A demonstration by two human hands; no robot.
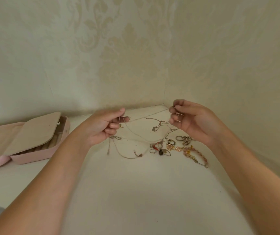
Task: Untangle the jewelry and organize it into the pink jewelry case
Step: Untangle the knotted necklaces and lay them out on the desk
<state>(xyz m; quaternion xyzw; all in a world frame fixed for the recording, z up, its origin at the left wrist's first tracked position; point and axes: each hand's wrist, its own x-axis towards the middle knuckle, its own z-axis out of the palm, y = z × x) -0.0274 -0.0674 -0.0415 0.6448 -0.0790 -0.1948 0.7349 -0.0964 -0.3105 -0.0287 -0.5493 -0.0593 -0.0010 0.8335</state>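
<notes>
Pink jewelry case (34, 156) lies open at the left of the white surface (136, 192), well apart from the jewelry. I can see no jewelry in it, but a beige flap hides part of the inside. The left hand (102, 128) and the right hand (191, 121) are up over the surface. Each grip pinches one end of the thin chains (141, 138), which hang between them in crossed, knotted loops. Under the right hand lie some rings (171, 142), a dark pendant (160, 151) and a pink bead bracelet (195, 155), all close together. I think the job has only just begun: the chains need pulling apart, and everything has yet to go into the case.
</notes>
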